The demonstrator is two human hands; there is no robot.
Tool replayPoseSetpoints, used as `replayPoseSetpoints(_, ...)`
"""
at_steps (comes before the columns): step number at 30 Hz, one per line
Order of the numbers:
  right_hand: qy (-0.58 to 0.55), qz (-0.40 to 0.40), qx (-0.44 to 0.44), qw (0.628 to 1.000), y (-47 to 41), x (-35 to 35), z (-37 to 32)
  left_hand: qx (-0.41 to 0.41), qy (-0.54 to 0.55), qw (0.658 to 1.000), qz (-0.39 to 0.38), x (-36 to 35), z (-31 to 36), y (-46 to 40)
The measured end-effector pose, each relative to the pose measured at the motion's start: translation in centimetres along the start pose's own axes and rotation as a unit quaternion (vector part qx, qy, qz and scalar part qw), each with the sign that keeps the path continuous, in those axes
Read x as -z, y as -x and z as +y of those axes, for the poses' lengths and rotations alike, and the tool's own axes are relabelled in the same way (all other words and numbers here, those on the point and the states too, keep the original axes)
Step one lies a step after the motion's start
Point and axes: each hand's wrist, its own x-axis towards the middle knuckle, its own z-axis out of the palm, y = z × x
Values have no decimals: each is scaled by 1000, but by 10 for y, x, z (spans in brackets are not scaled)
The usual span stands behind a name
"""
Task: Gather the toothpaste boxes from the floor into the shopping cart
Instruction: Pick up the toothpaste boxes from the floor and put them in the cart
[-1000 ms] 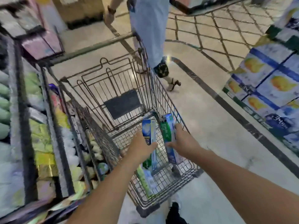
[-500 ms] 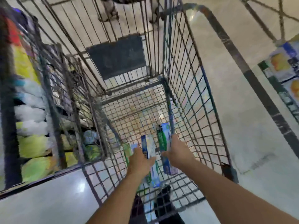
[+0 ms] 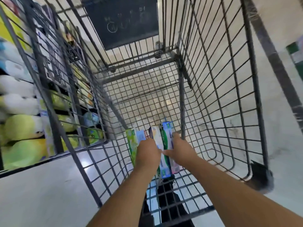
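Wire cart [image 3: 221, 102] — each hand's grip closed round one toothpaste box inside.

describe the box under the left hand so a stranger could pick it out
Look into the wire cart, at the near end of its floor where both hands meet. Three boxes lie side by side there; the left hand is on the middle box. It is pale cream, between a green box and a blue-topped box.

Shelves [image 3: 24, 102] of green and white packs left, pale tiled floor [image 3: 282, 122]
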Motion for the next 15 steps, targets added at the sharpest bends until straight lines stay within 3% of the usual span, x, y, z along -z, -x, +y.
replayPoseSetpoints(8, 39, -25, 42, 998, 2, -9, -8, -7, -86, 996, 29, 2, -16, -6)
replayPoseSetpoints(12, 35, -38, 39, 998, 11, 1, -13, -11, -54, 998, 3, 10, -21, -2)
replayPoseSetpoints(15, 59, 0, 24, 998, 29, 31, -16, -51, -28, 998, -8, 37, -22, 8)
